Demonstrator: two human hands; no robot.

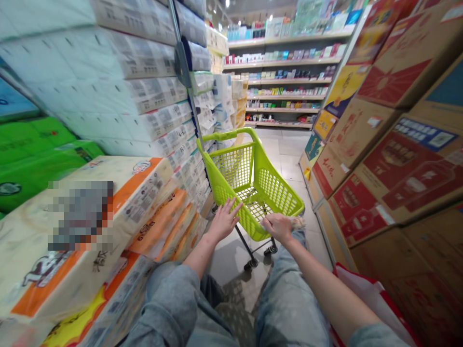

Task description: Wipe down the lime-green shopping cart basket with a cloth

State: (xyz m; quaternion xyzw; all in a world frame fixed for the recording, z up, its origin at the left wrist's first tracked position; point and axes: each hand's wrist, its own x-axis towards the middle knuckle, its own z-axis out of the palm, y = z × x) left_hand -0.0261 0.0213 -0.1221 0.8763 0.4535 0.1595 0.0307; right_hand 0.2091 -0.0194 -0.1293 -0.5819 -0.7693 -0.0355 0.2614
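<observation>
Lime-green plastic-mesh shopping cart (249,218) right in front of you. Your left hand (224,219): fingers spread on its rim. Your right hand (278,226): curled at the near corner; can't tell whether pinching. Uneven pressure could roll it sideways. Cream-and-orange plastic-wrapped pack (121,219) reads "12"; lettering elsewhere mostly blurred.

Small ceiling lights (227,3) glare above a bright, shiny floor (289,166), while blur and stretching soften the outer edges.

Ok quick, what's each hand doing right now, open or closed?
Left hand: open, fingers spread against the green cart.
Right hand: closed in a fist at the cart's near edge; what it grips, if anything, can't be told.
</observation>
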